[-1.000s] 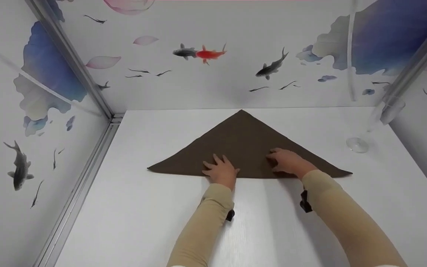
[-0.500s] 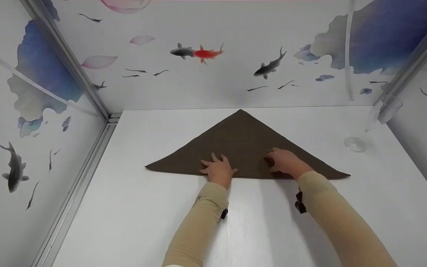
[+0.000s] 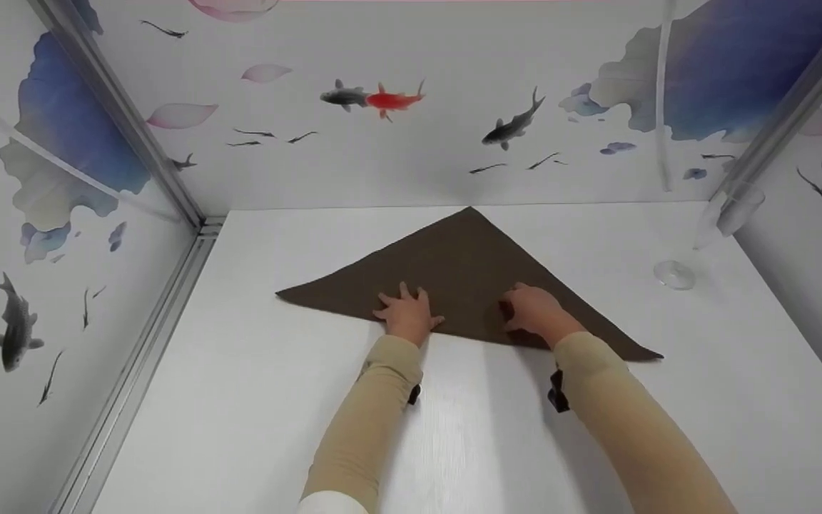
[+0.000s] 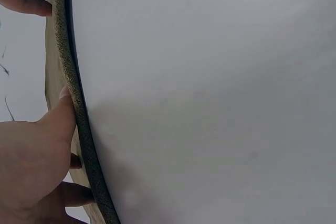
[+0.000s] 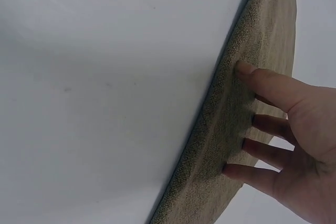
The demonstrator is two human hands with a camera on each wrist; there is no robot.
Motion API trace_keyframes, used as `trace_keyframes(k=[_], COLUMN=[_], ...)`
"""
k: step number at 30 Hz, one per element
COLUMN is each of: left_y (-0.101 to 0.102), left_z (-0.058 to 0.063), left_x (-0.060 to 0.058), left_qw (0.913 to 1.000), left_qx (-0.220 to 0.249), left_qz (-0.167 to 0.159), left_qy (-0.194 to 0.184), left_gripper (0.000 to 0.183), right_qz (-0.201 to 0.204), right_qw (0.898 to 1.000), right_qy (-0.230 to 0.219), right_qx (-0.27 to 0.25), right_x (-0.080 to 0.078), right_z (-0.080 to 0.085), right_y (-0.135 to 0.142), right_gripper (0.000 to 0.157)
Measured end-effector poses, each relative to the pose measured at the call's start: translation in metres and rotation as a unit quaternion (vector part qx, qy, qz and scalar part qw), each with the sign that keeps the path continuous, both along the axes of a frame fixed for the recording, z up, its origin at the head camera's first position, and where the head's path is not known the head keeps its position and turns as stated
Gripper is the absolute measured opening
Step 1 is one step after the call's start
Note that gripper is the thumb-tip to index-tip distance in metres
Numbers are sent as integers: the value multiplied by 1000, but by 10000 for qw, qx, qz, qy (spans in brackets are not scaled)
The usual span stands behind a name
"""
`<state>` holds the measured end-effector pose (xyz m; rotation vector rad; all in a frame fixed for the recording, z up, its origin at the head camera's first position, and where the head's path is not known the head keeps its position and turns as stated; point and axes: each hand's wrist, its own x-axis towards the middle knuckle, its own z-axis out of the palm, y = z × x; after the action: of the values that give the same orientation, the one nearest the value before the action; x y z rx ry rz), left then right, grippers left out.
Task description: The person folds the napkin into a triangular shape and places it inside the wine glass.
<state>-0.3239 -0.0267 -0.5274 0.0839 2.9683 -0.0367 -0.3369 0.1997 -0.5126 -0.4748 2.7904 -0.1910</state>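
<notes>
White panels printed with blue leaves, pink petals and small fish stood round a white table (image 3: 254, 407), with grey metal rails (image 3: 115, 107) at the corners. Clear glassware (image 3: 675, 275) showed near the far right corner; it was too transparent to tell whether its round base and cup-shaped part were one piece.

On the table's far half, near the middle, lay a brown cloth (image 3: 454, 260) in a broad triangle. Its apex pointed away from the person and reached the table's back edge, just below the rear panel. Its long axis ran from left to right along the folded near edge, slightly askew: the left corner sat farther from the person and the right corner came nearer.

The left hand (image 3: 409, 315) rested on the cloth by that near edge, left of the middle, its fingers fanned wide apart and its thumb out to the side, touching the folded edge. The right hand (image 3: 538, 314) was on the right part, its fingers bent a little and separated, their tips against the weave; in the right wrist view the thumb touched the cloth just beside the fold and pinched nothing. Both arms came in from the person's side in beige sleeves (image 3: 354, 421), with small black devices (image 3: 559, 394) under the wrists.
</notes>
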Motion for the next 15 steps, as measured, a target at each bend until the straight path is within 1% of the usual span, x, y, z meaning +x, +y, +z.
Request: trace_keyframes(k=[3, 6, 11, 13, 15], left_y=[-4, -8, -16, -18, -20], left_z=[2, 0, -2, -2, -2], left_x=[-4, -10, -21, -25, -29], left_qw=[9999, 9995, 9985, 9981, 9980], left_qx=[137, 227, 320, 332, 329], left_qz=[-48, -154, -371, -444, -501], left_qy=[83, 140, 258, 256, 174], left_gripper=[73, 74, 74, 74, 74], right_qz=[-25, -64, -302, -380, -405], right_qw=[10000, 9999, 9995, 9993, 9991], right_qy=[67, 128, 65, 32, 29], right_qx=[36, 28, 18, 60, 83], right_x=[0, 0, 1, 1, 2], right_z=[-1, -1, 1, 1, 0], right_y=[-3, -4, -8, -11, -13], right_gripper=[53, 52, 55, 58, 60])
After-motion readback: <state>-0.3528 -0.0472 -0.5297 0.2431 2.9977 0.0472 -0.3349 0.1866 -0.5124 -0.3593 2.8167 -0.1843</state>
